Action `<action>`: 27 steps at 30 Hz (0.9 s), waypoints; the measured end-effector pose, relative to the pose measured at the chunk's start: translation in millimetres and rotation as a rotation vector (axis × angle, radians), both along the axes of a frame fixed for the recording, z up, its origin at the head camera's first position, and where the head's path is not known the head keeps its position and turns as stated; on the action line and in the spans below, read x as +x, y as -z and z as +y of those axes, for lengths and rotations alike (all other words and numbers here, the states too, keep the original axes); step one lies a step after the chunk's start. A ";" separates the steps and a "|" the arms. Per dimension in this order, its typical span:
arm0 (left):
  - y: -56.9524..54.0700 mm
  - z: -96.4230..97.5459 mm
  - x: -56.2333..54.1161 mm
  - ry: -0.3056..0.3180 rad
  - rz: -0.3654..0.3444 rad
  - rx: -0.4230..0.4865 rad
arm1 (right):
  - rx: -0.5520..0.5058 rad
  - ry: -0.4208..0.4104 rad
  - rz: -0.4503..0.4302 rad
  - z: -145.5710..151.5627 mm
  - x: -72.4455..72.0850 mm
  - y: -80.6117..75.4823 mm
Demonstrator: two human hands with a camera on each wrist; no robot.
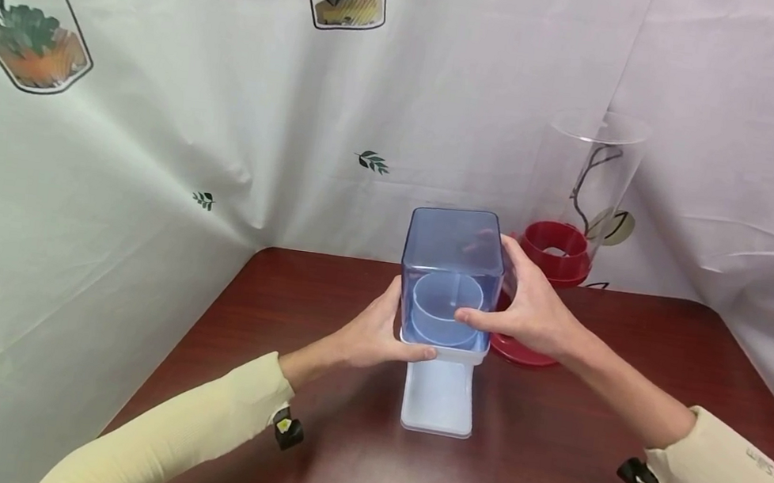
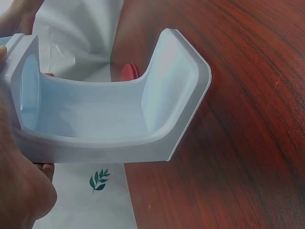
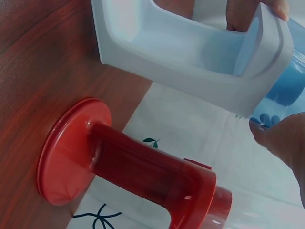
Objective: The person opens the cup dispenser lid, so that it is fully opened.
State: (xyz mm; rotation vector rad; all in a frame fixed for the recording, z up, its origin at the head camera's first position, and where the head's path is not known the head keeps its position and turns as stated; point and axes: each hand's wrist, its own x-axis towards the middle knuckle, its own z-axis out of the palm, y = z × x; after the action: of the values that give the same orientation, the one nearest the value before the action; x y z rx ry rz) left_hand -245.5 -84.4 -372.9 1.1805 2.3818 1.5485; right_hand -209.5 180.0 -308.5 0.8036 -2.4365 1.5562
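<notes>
A pet feeder with a clear blue tank (image 1: 455,241) and a white base (image 1: 439,403) is held upright between both hands. Inside the tank's lower part shows a round, cup-like shape. My left hand (image 1: 376,334) grips the lower left side, its thumb across the front of the white rim. On the right side my right hand (image 1: 530,310) holds the blue tank, thumb against the front wall and fingers around the far side, partly hidden. The base's open tray front appears in the left wrist view (image 2: 95,112). I cannot tell whether the base touches the table.
Close by on the right stands a red dispenser stand (image 3: 143,160) with a round foot (image 3: 71,152) and a tall clear cylinder (image 1: 589,169) on top. The brown wooden table (image 1: 263,450) reaches back to a white printed curtain (image 1: 231,96).
</notes>
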 end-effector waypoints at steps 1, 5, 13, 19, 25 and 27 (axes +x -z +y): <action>0.1 0.2 0.2 0.001 0.001 -0.001 | 0.002 0.000 0.003 0.1 0.4 0.2; 0.3 0.3 -0.2 0.018 -0.014 0.008 | 0.000 -0.009 0.003 0.0 0.4 0.8; -2.7 2.9 1.6 0.036 -0.018 0.035 | -0.012 -0.023 0.032 0.5 -1.1 1.0; -23.2 3.2 18.8 0.043 -0.033 0.051 | -0.033 -0.011 0.003 -0.8 -0.5 1.9; -13.0 1.9 13.3 0.008 -0.029 0.050 | -0.040 0.018 -0.059 -1.2 1.4 0.1; -4.4 2.2 6.2 0.006 -0.034 0.047 | -0.041 0.023 -0.075 -0.4 1.5 -0.7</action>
State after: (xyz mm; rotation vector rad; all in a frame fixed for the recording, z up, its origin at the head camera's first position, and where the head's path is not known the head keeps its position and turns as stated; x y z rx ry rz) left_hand -239.3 -82.2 -368.5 1.1589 2.3313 1.6180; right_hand -208.0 179.6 -307.8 0.7211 -2.4471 1.6511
